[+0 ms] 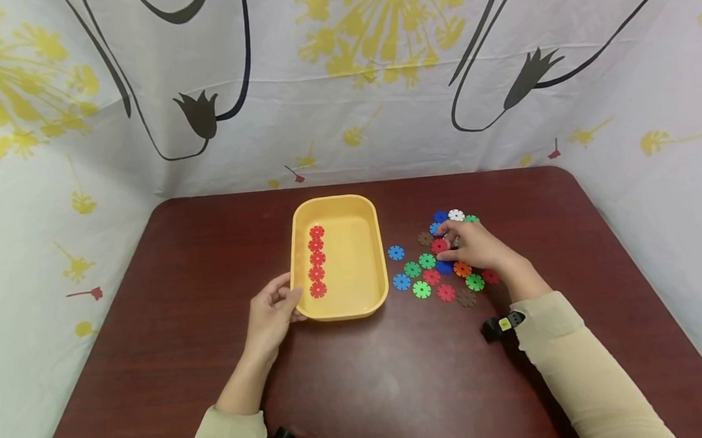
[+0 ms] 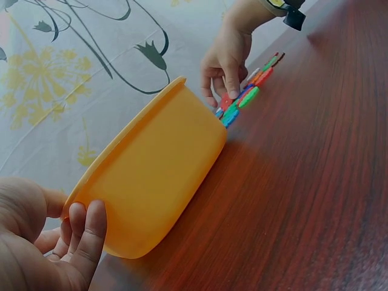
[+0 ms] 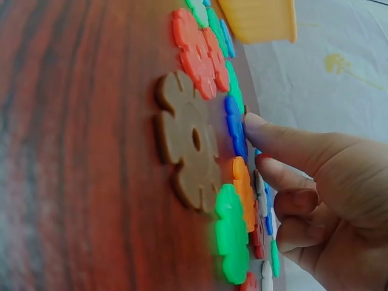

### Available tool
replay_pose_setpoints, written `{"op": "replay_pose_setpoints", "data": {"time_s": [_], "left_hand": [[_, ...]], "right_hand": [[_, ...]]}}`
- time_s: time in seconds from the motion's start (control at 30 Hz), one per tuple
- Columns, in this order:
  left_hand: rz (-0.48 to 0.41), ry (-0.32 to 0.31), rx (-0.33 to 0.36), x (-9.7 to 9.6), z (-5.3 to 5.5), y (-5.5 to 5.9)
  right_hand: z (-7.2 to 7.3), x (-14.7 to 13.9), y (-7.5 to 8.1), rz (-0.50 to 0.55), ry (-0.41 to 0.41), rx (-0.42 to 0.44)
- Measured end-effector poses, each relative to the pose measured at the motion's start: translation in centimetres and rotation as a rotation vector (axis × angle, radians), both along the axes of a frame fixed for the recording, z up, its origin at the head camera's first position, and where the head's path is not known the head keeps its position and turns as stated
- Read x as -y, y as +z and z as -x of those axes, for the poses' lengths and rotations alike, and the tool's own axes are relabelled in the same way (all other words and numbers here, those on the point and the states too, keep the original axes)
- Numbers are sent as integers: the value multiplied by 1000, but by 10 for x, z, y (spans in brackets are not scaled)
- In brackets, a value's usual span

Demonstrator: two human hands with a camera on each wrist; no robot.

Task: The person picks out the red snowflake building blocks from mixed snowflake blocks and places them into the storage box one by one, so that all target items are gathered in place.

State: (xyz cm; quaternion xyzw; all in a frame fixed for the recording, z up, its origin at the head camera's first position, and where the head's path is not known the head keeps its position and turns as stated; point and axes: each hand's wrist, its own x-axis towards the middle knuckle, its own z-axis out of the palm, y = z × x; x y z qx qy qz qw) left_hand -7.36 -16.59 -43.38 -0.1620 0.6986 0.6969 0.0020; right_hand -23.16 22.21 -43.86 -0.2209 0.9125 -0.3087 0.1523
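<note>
My left hand (image 1: 271, 314) grips the near left corner of a yellow plastic tray (image 1: 355, 304), thumb over the rim and fingers against the outer wall. Inside the tray, several red flower-shaped discs (image 1: 317, 258) lie in a column along its left side. To the right of the tray my right hand (image 1: 474, 243) reaches into a loose group of coloured discs. Between its thumb and index finger it pinches a red notched disc (image 1: 440, 246), also seen tilted at the fingertips in the left wrist view. The right wrist view mostly hides this disc behind the thumb.
Around the right hand lie blue discs (image 1: 401, 282), green discs (image 1: 421, 289), an orange disc (image 1: 462, 269), a white disc (image 1: 456, 215) and brown discs (image 1: 466, 297), some overlapping. The dark red-brown table (image 1: 211, 251) ends at a patterned cloth (image 1: 347, 141) behind.
</note>
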Motion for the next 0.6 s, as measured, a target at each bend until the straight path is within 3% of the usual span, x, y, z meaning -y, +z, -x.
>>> {"op": "replay_pose_setpoints", "data": {"time_s": [0.3, 0.6], "left_hand": [[-7, 1, 10, 2, 0, 0], [-7, 3, 5, 1, 1, 0]], "right_hand": [[2, 1, -2, -6, 8, -60], [3, 12, 4, 117, -66, -175]]}}
